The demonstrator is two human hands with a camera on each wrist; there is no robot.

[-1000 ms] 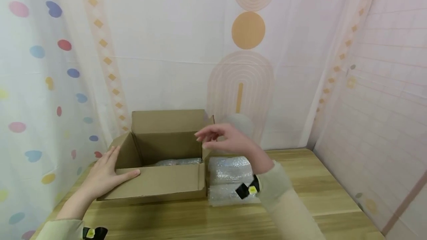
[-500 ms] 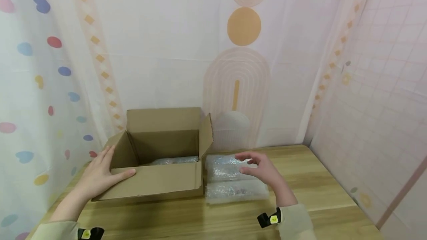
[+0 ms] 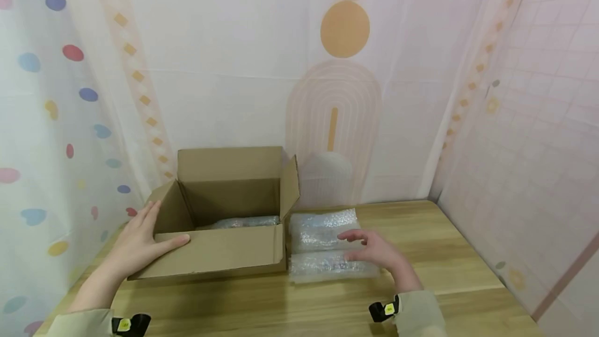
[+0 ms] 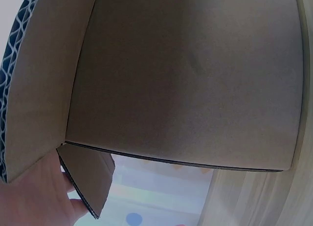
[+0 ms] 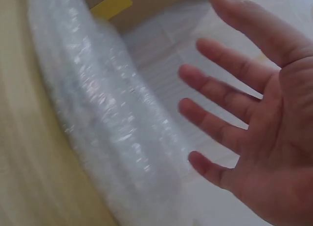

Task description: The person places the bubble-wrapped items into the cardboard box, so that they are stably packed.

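Bubble-wrapped bundles (image 3: 327,246) lie on the tabletop (image 3: 449,254) just under the right hand (image 3: 374,251), which has been lowered from the cardboard box (image 3: 220,222) and is spread open above them. The box's near corner stays steadied by the flat left hand (image 3: 140,243).

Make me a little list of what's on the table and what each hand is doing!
Box: open cardboard box on the wooden table
Inside box: one bubble-wrapped bundle
Beside box: two bubble-wrapped packages, to its right
Left hand: rests flat on the box's left front corner
Right hand: fingers spread, over the packages; contact unclear
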